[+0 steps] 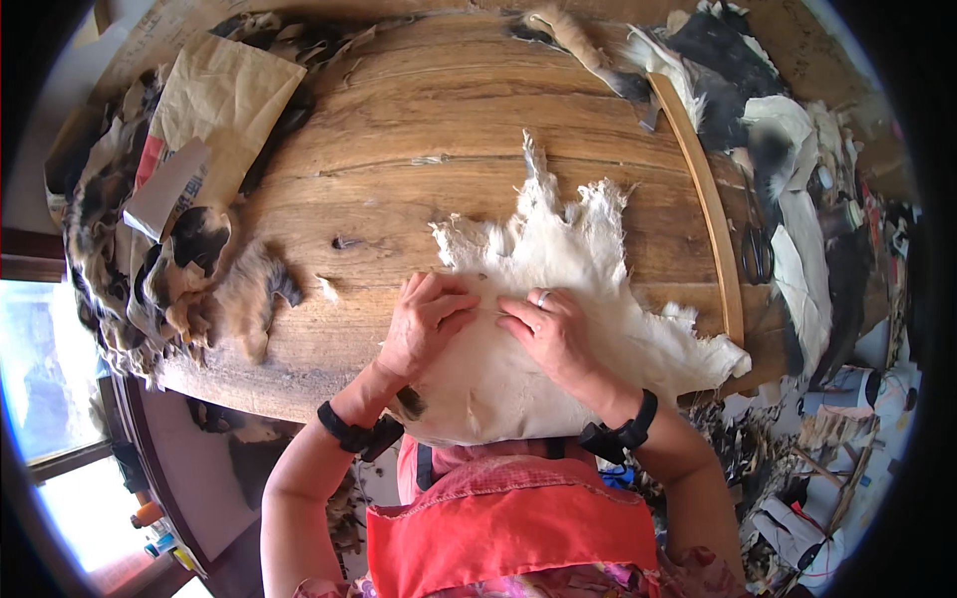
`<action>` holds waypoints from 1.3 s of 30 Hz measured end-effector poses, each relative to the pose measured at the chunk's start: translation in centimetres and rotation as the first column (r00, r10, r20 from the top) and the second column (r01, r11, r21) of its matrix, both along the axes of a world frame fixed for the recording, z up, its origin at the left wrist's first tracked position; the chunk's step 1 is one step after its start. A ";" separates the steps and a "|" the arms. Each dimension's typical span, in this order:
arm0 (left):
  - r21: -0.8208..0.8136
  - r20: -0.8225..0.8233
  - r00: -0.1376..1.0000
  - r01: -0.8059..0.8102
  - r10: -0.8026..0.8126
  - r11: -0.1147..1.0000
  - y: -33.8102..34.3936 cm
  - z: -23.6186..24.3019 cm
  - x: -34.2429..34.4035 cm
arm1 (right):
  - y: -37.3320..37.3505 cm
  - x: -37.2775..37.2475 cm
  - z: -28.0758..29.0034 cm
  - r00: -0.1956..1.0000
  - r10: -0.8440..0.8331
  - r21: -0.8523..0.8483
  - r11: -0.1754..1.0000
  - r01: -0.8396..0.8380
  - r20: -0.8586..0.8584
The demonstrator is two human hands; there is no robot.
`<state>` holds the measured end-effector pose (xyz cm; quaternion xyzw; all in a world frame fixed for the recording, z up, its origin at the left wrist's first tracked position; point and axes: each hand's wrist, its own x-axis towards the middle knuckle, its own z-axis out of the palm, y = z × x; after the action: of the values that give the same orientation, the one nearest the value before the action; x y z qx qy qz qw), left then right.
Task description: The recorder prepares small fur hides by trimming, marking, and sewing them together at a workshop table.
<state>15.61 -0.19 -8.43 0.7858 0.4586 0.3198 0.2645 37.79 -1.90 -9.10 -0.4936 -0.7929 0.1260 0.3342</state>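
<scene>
A pale animal hide (568, 261) with ragged edges lies skin side up on the wooden table, its near end hanging toward my lap. My left hand (429, 321) rests on its middle, fingers curled and thumb drawn in, pinching at the surface. Close on the other side, my right hand (548, 334), with a ring on one finger, has its fingertips pressed together on the same skin. A small gap separates the two hands. Whether a fine tool sits between the fingertips is too small to tell. Beside my left wrist shows a dark patch of fur (410, 403).
A long wooden strip (703, 199) lies on the table (369, 130) at right, with black scissors (758, 255) beyond it. Fur pieces (249, 299) and a brown paper bag (224, 105) pile up at left. More hides (797, 229) cover the right edge.
</scene>
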 end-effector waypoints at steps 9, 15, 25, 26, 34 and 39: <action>0.042 0.044 0.998 -0.052 0.050 0.998 -0.3 -0.8 0.3 | 0.4 0.2 0.5 0.992 0.089 0.024 0.996 -0.092 0.088; -0.002 -0.032 0.995 -0.090 0.090 0.996 -0.3 -0.9 0.4 | 2.2 -0.1 2.7 0.982 0.168 -0.160 0.971 -0.180 -0.083; 0.001 0.042 0.998 -0.051 0.051 0.999 -0.1 -1.1 -0.1 | 5.4 0.2 2.6 0.956 0.286 -0.341 0.894 -0.290 -0.064; -0.003 0.033 0.998 -0.052 0.052 0.999 -0.2 -1.1 -0.1 | 5.4 0.2 2.7 0.955 0.285 -0.344 0.892 -0.294 -0.080; 0.004 0.040 0.998 -0.050 0.050 0.999 -0.1 -1.1 0.0 | 5.3 0.1 2.8 0.957 0.277 -0.370 0.883 -0.290 -0.088; 0.010 0.060 0.998 -0.035 0.034 0.999 -0.1 -1.1 0.0 | 5.8 -0.9 4.2 0.900 0.387 -0.334 0.891 -0.308 0.201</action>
<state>15.63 -0.27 -9.50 0.7692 0.4621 0.3502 0.2684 36.85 3.92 -4.91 -0.3987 -0.8784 0.2341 0.1211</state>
